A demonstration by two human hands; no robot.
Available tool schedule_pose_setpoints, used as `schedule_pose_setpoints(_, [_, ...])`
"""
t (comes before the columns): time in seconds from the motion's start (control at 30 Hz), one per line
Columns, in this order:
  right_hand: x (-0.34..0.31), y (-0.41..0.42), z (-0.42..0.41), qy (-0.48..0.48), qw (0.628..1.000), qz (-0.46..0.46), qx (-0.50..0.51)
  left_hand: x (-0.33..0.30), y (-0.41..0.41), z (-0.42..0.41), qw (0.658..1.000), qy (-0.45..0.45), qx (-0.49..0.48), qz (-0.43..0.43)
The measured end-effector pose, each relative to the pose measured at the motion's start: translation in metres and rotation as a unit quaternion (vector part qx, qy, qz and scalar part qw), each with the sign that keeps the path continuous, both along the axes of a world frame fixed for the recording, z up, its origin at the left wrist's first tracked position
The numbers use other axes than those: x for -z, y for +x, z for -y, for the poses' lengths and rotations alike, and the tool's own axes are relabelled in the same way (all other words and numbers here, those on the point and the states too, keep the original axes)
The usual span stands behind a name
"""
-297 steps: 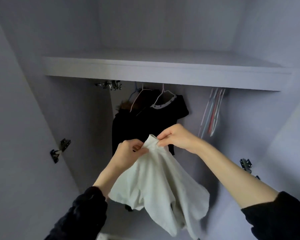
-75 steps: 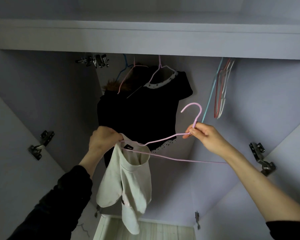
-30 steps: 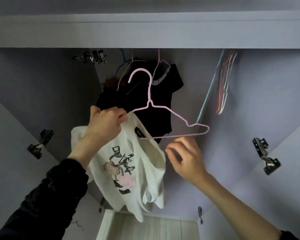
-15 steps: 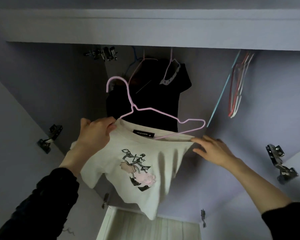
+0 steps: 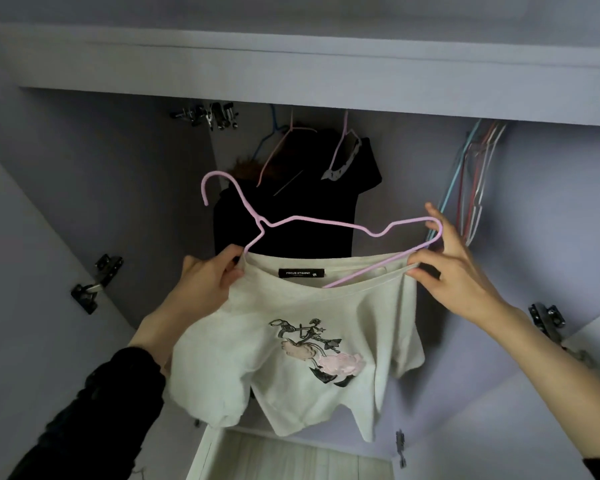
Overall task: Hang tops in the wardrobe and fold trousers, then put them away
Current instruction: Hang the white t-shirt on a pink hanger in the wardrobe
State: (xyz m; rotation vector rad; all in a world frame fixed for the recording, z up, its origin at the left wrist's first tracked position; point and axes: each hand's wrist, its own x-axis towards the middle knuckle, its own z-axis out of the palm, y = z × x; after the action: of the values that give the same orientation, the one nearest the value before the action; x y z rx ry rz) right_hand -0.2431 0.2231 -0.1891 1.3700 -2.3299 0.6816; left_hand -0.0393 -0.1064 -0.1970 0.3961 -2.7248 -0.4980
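A white T-shirt (image 5: 291, 358) with a printed figure hangs in front of the open wardrobe. A pink wire hanger (image 5: 312, 225) pokes out of its neck opening, hook tilted up to the left. My left hand (image 5: 205, 285) grips the collar and the hanger's left arm together. My right hand (image 5: 447, 268) pinches the right side of the collar against the hanger's right end, its other fingers spread upward.
Black tops (image 5: 291, 202) hang on hangers at the middle of the rail. A bunch of empty coloured hangers (image 5: 471, 188) hangs to the right. A white shelf (image 5: 291, 77) runs overhead. Door hinges (image 5: 96, 284) stick out on both sides.
The hanger has tipped flatter and slid further into the neck. My right hand has risen from the shirt's shoulder to the hanger's right end and taken the collar.
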Motion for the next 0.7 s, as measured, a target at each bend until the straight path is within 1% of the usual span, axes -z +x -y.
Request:
schedule_pose_setpoints(0.1, [-0.009, 0.000, 0.002, -0.015, 1.000, -0.021, -0.011, 0.008, -0.001, 0.001, 1.000, 0.003, -0.008, 0.011])
schedule_pose_setpoints(0.27, [-0.015, 0.003, 0.009, 0.003, 0.998, -0.054, -0.006, 0.009, -0.005, 0.000, 0.998, -0.025, -0.052, 0.015])
schedule_pose_setpoints(0.4, [-0.012, 0.006, 0.012, 0.015, 0.999, -0.034, -0.005, 0.004, -0.005, 0.001, 0.996, -0.045, -0.071, 0.016])
schedule_pose_setpoints(0.47, [-0.010, 0.008, 0.011, 0.008, 1.000, -0.017, 0.000, 0.003, -0.004, 0.000, 0.997, -0.023, -0.069, 0.024])
schedule_pose_setpoints(0.53, [-0.011, 0.010, 0.013, -0.002, 1.000, -0.013, 0.003, 0.003, -0.003, -0.002, 0.997, 0.024, -0.066, 0.021])
schedule_pose_setpoints(0.7, [-0.013, 0.014, 0.017, -0.017, 0.999, -0.009, -0.046, -0.005, 0.001, -0.004, 0.988, 0.131, -0.079, -0.032])
